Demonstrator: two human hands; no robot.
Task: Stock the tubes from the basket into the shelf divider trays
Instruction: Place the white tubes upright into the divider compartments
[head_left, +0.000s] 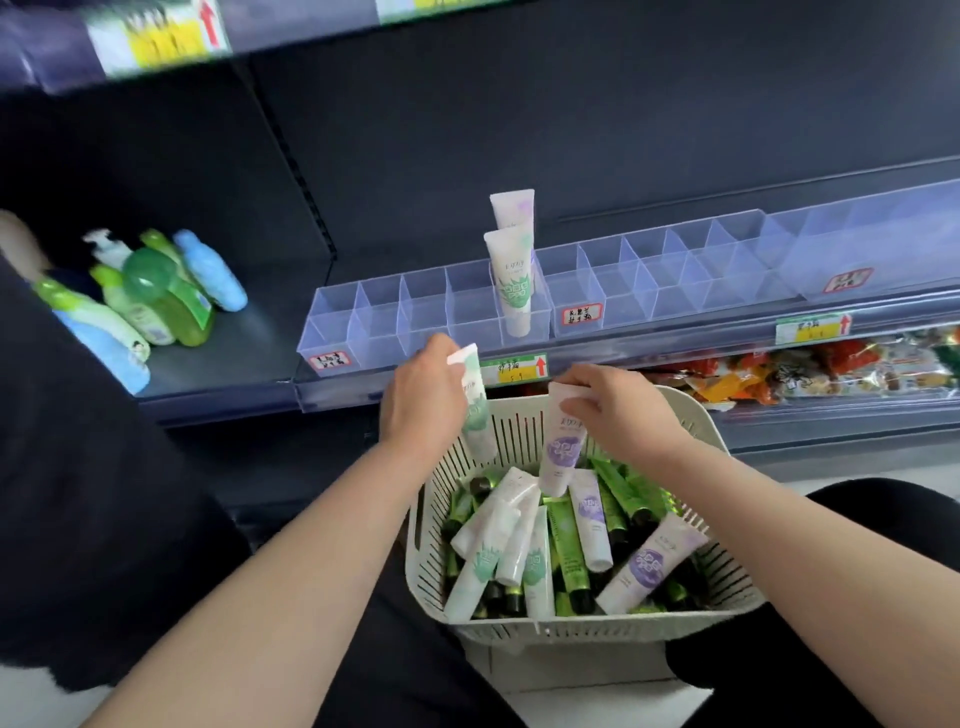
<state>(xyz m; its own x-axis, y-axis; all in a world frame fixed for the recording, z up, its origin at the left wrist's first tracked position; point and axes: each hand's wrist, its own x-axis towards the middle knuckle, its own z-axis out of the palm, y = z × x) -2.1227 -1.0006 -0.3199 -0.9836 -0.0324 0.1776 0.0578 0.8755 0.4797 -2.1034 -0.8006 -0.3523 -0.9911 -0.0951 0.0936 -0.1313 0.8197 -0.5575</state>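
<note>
Tubes (571, 545), smooth white ones and thin glossy green ones, lie heaped in the basket (571, 631), a cream plastic tub with slotted walls and rounded corners. Its far rim sits just below the front lip of the shelf (249, 338).

The left hand (421, 400) is curled round a white green-print tube (475, 410), held cap down at the basket's far left corner, near the shelf lip. The right hand (618, 410) pinches the flat crimped end of a purple-print tube (561, 447), which hangs over the heap.

Along the shelf front runs the divider tray (395, 312), clear hard plastic cut into square cells. One front cell holds a standing tube (514, 283) upright, with a second tube (511, 208) right behind it. The cells to either side are open.

Rounded plastic bottles (150, 291) stand on the shelf well off to the left.
</note>
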